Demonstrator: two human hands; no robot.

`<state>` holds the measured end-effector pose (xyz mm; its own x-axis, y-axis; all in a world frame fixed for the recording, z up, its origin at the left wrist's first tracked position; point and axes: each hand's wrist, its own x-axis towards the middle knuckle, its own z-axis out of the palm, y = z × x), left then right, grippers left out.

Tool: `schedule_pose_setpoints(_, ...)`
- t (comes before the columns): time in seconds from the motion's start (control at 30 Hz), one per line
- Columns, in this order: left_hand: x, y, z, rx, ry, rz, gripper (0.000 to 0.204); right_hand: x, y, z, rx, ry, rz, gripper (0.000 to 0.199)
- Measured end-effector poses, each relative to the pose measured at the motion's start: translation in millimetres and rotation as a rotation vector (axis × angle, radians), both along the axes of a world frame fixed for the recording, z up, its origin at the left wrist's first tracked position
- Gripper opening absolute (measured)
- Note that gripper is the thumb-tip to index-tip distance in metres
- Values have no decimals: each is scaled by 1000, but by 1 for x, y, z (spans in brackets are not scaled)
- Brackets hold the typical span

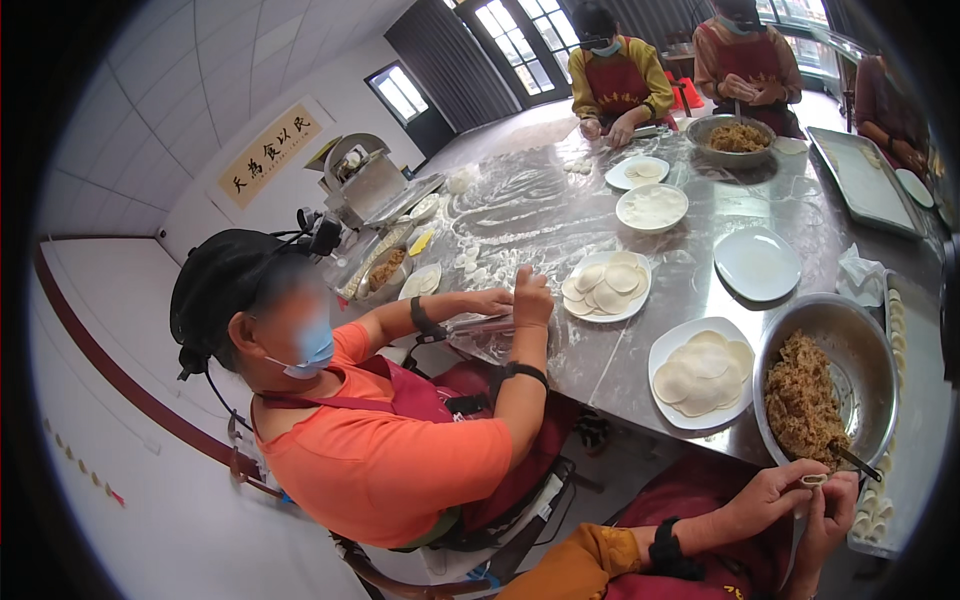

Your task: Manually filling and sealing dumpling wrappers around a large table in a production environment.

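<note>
Low at the right, my left hand (768, 500) and my right hand (828, 520) meet with fingers pinched together. Between their fingertips is a small pale dumpling (814, 480), folded over. Just beyond them stands a steel bowl (880, 345) holding brown minced filling (802, 395); a dark-handled utensil (858, 463) rests in it, its handle over the near rim. Left of the bowl, a white plate (661, 400) carries a pile of round dough wrappers (704, 372). On my right, a metal tray (920, 440) holds rows of finished dumplings (872, 520).
A seated person in an orange shirt (390, 470) works at the steel table (520, 215) on my left. Nearby are a plate of wrappers (607, 283), a bare white plate (757, 264) and crumpled tissue (861, 275). Other people (620, 85) work across the floured top beside another filling bowl (735, 150).
</note>
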<state>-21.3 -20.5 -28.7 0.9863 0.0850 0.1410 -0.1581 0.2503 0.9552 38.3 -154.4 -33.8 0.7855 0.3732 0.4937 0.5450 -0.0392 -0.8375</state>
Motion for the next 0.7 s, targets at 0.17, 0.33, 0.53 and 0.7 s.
schedule_pose_setpoints(0.17, 4, -6, -4, 114, -103, 69, 33, -4, -2, -8, 233, 310, -107, 12)
schedule_pose_setpoints(0.33, -9, 8, 0, -84, 67, 101, 48, -1, 17, 20, -3, -61, -38, 13)
schedule_pose_setpoints(0.53, -5, 7, 9, -106, 96, 87, 38, -4, 12, 29, 19, -51, -45, 13)
schedule_pose_setpoints(0.7, -11, 6, 10, 124, 119, 73, 36, -4, 11, 25, 10, -151, -84, 14)
